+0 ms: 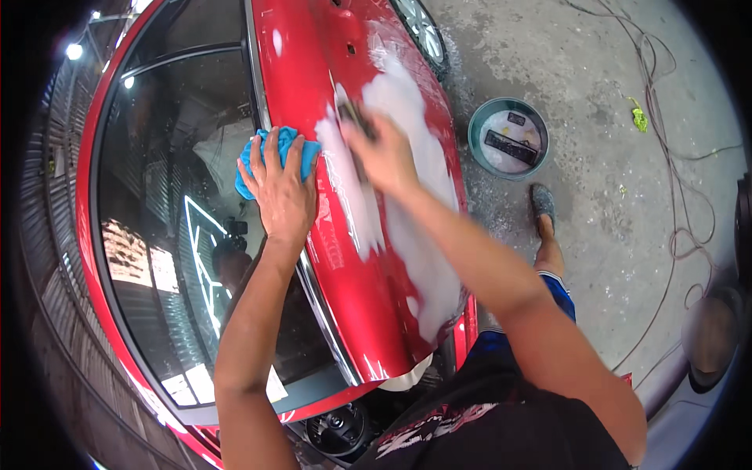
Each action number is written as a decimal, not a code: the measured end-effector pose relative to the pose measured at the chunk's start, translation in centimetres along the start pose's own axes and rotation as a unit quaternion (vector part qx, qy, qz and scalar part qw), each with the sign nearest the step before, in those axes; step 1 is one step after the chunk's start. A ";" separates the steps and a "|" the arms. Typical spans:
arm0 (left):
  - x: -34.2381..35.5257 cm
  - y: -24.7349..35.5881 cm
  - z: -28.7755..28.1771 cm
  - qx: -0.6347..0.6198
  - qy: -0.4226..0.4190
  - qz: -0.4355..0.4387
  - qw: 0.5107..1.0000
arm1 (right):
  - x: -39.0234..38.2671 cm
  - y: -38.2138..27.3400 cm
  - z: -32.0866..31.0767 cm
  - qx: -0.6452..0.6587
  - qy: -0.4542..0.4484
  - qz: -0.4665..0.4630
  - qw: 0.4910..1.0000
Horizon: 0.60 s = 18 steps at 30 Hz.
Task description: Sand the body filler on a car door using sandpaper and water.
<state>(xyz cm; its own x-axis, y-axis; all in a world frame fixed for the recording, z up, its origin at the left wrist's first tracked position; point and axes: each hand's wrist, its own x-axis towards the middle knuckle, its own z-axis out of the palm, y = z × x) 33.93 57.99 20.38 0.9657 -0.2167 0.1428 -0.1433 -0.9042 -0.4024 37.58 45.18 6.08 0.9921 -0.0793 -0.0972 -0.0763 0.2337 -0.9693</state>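
A red car door lies before me, with a wide pale patch of what looks like body filler and a narrower pale strip along it. My left hand presses a crumpled blue cloth against the window's lower edge, fingers spread over it. Closed around a dark sanding block, my right hand is at the upper part of the narrow strip. Motion blurs the block, and the fingers partly cover it.
On the concrete floor right of the car stands a round green basin of cloudy water, holding dark blocks. Beyond it are a yellow-green scrap and looping cables. A car wheel shows at the top; my shoe is near the basin.
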 end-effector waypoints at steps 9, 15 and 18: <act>-1.2 -0.8 0.0 0.009 -0.004 -0.007 1.000 | -2.3 0.0 1.1 0.044 0.003 -0.015 0.999; -1.5 -1.2 -0.1 0.010 -0.007 -0.005 1.000 | 4.4 -3.0 0.7 -0.035 -0.083 0.032 0.995; -1.4 -0.9 -0.1 0.013 -0.001 -0.008 1.000 | -2.1 -0.4 0.6 -0.021 -0.034 -0.005 0.999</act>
<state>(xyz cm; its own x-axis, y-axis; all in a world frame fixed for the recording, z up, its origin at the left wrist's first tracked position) 32.70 59.09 20.67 0.9685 -0.2008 0.1474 -0.1217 -0.8976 -0.4236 35.61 45.83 6.77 0.9972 -0.0152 -0.0738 -0.0695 0.1922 -0.9789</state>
